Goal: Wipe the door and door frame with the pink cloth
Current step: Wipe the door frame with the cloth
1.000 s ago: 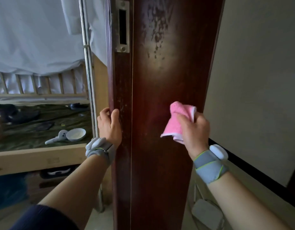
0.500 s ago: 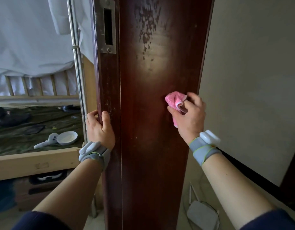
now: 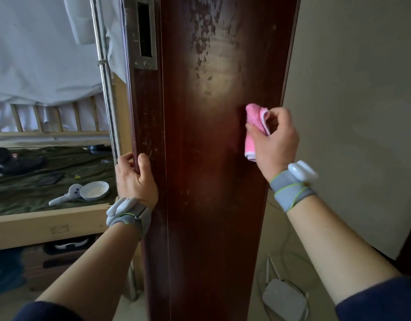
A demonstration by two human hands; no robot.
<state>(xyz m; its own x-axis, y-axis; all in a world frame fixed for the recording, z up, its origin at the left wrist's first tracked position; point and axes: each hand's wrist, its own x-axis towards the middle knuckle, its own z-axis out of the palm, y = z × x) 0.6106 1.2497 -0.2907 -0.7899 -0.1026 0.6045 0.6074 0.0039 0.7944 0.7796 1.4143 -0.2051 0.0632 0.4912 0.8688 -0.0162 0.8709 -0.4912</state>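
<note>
A dark red-brown wooden door frame [image 3: 213, 181] runs up the middle of the view, with pale smudges and dark flecks on its upper face. A metal strike plate [image 3: 144, 33] sits on its narrow left face. My right hand [image 3: 275, 141] grips the folded pink cloth [image 3: 254, 129] and holds it against the frame's right side. My left hand [image 3: 136, 178] curls round the frame's left edge, thumb on the near face.
To the left is a wooden bunk bed [image 3: 49, 223] with a green cover, a white bowl [image 3: 94, 190] and a white drape above. A metal pole [image 3: 106, 72] stands by the frame. A beige wall [image 3: 352, 100] is on the right; a white device [image 3: 284, 300] with cables lies on the floor.
My right hand has carried the pink cloth up the frame's face, then slightly right toward its edge. My left hand has kept its hold on the left edge.
</note>
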